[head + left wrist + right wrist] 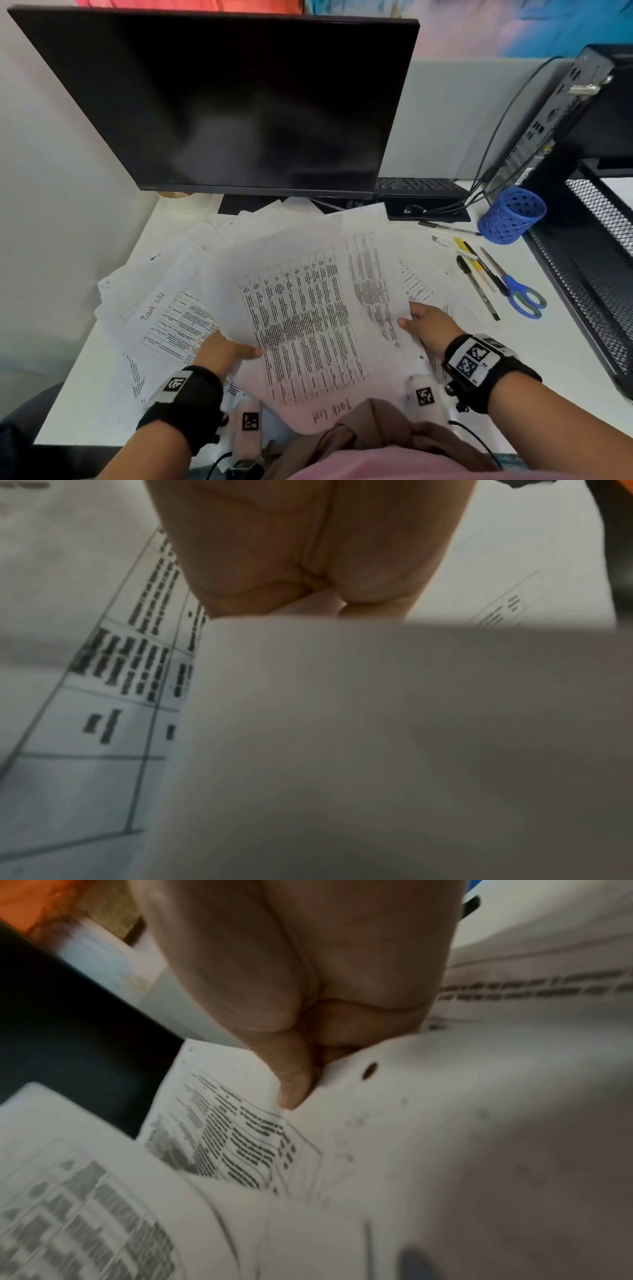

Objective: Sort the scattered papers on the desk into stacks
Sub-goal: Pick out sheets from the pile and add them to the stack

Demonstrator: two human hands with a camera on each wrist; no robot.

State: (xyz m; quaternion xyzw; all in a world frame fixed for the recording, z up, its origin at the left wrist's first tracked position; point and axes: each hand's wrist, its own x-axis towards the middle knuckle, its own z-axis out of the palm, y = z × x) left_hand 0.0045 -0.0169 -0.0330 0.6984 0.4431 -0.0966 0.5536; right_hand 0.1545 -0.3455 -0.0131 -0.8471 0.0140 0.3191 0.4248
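Papers point(191, 274) lie fanned and overlapping over the white tabletop point(565, 359), in front of the monitor point(233, 102). Monitor is dark, standing at the back. Black computer case point(561, 113) and black mesh tray point(592, 260) sit right of the monitor. One printed sheet point(308, 325) with a table and handwritten "Task List" is held up off the pile, in front of the monitor and nearest the person. Left hand point(222, 353) grips the sheet's left edge, thumb on top; in the left wrist view the other fingers point(308, 547) are behind the paper. Right hand point(431, 325) pinches the sheet's right edge; the right wrist view shows its fingers point(294, 1083) curled on the paper near a punch hole. Blue pen cup point(510, 216) lies tipped over right of the monitor, with blue scissors point(520, 291) and pens point(476, 270) just in front of it.
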